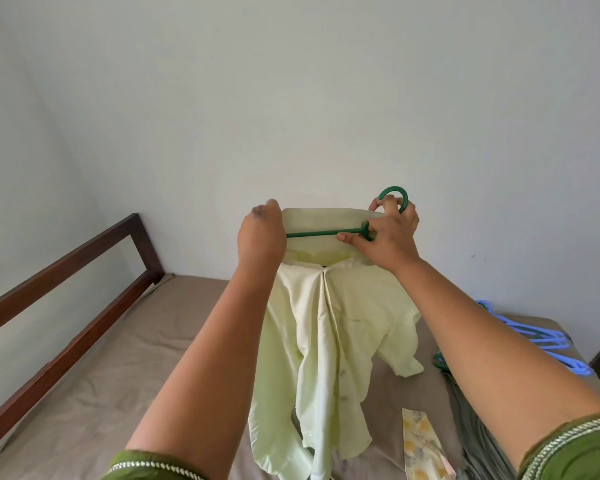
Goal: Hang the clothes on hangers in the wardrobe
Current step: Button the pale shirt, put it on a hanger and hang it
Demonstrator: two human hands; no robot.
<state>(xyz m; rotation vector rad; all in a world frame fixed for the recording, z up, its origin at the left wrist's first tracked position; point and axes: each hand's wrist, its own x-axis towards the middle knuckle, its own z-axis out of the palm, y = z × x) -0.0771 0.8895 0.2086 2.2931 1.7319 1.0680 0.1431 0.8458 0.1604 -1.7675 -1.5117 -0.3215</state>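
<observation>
Pale green button-up cotton shirt (329, 327) is held up over the brown-sheeted bed (94, 368) — right hand (388, 233) pinches the dark green plastic hanger (326, 232) at its neck, left hand (260, 233) grips the collar. Soft, light, floppy — best held by the shoulders.

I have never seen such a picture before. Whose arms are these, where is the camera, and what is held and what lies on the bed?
There is no machine here. One camera sits on a person's head and looks forward and down, so the two bare arms are that person's own. The right hand grips a green hanger near its hook. The left hand holds the collar side of a pale green shirt, which hangs down onto the bed. The hanger is going into the shirt's neck. On the bed to the right lie blue hangers, a patterned cloth and a grey garment. No wardrobe is in view.
</observation>
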